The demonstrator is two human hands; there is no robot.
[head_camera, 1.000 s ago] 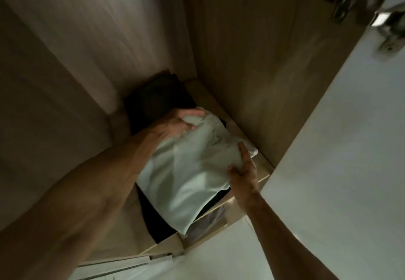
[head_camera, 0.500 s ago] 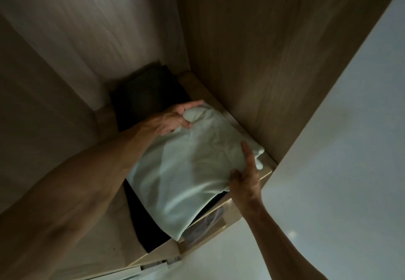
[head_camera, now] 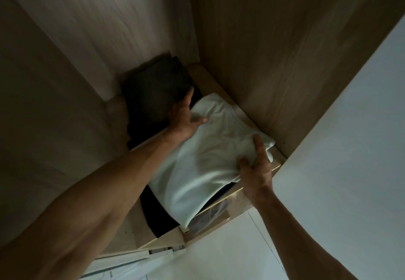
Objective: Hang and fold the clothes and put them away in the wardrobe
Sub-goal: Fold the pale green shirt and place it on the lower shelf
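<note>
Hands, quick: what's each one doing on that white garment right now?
Left hand: open, lying flat on the far end of the folded white garment.
Right hand: open, fingers spread, pressing the garment's near right edge.

Cloth on wood inside a wardrobe (head_camera: 285, 49).

The wardrobe walls are matt wood-grain board; the shelf (head_camera: 221, 86) is pale wood. The folded white garment (head_camera: 208, 159) is soft, smooth, lightly creased cloth. The dark folded clothes (head_camera: 153, 91) behind it look matt, coarser. The door (head_camera: 350, 148) at right is plain matt white.
</note>
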